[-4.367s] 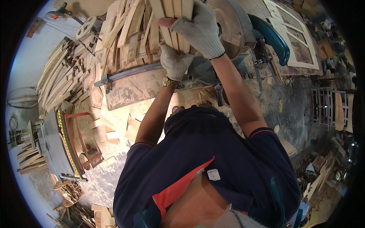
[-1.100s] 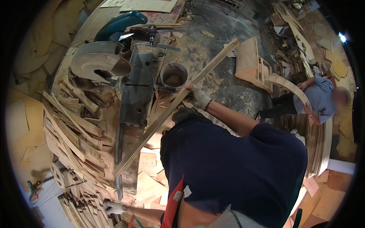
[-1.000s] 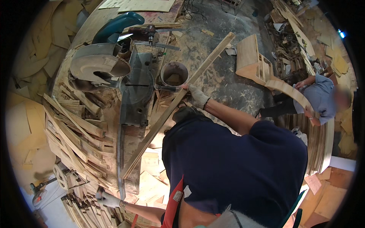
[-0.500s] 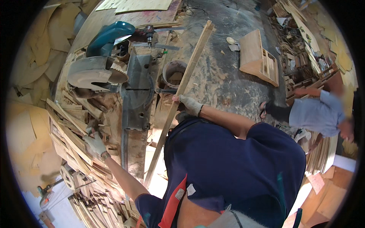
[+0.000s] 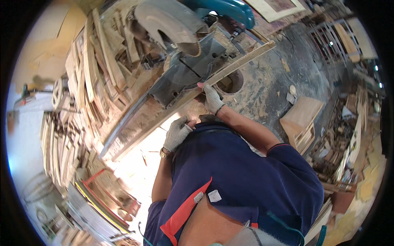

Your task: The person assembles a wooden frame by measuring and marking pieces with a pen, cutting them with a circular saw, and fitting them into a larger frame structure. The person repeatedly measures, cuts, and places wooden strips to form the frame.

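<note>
Wooden strip (image 5: 230, 70) is slanting across the head view, its far end pointing up to the right over the floor (image 5: 266, 82) and its near end reaching down to the lower left, beside the long edge of the workbench. Your right hand (image 5: 212, 98), in a pale knitted glove, is closing on it near the middle – thumb and fingers are gripping the wood. Your left hand (image 5: 177, 133), also gloved, is hovering near your waist, below the strip and apart from it, fingers bent close together; whether they are pinching anything, you cannot tell from this angle. A gold-coloured watch (image 5: 164, 153) is circling your left wrist. Just above the strip, a saw (image 5: 168, 20) with a grey guard and a teal body is standing on the bench, its slotted metal base (image 5: 176, 78) lying close alongside the wood. Under the strip's upper half, a round bucket (image 5: 240, 82) is showing – partly covered. Loose wood pieces (image 5: 98, 61) are lying piled left of the saw, and a wooden box (image 5: 301, 117) is resting at right.
</note>
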Available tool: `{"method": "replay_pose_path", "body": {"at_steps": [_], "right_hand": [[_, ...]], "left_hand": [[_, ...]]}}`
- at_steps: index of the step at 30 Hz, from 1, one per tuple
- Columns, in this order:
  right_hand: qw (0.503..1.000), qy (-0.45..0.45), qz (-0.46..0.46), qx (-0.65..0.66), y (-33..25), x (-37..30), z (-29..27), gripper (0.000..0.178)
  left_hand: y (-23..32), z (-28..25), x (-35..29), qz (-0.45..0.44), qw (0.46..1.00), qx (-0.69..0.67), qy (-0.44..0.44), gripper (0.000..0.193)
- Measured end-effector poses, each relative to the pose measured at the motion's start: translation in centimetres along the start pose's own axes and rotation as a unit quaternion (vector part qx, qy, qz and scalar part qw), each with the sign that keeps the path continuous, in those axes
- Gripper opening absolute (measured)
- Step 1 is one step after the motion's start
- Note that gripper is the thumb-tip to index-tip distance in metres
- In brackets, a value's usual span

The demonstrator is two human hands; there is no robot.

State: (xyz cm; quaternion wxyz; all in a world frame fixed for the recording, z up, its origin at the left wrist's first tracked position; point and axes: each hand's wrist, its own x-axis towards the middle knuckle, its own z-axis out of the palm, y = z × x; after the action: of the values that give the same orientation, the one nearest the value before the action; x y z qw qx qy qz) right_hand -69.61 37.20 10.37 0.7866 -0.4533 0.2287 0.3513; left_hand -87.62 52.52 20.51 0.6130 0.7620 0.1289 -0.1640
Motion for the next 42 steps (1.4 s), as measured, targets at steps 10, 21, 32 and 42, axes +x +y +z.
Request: {"method": "replay_pose_path", "body": {"at_steps": [10, 21, 32, 42], "right_hand": [[0.993, -0.072, 0.070, -0.067, 5.0, 2.9, 7.3, 0.032], [0.939, -0.142, 0.121, -0.288, -2.3, 5.2, 3.7, 0.057], [0.927, -0.229, 0.039, -0.294, -6.7, 10.6, 3.6, 0.040], [0.971, -0.118, -0.035, -0.207, -1.5, 11.2, 5.8, 0.055]], "left_hand": [[-13.2, -1.8, 2.0, 0.059, 0.653, -0.636, 0.406, 0.062], [-17.0, -4.6, 3.5, 0.126, 0.629, -0.567, 0.517, 0.046], [-18.5, -8.4, 5.9, 0.064, 0.599, -0.581, 0.547, 0.047], [-18.3, -10.6, 6.5, 0.070, 0.612, -0.593, 0.519, 0.054]]}}
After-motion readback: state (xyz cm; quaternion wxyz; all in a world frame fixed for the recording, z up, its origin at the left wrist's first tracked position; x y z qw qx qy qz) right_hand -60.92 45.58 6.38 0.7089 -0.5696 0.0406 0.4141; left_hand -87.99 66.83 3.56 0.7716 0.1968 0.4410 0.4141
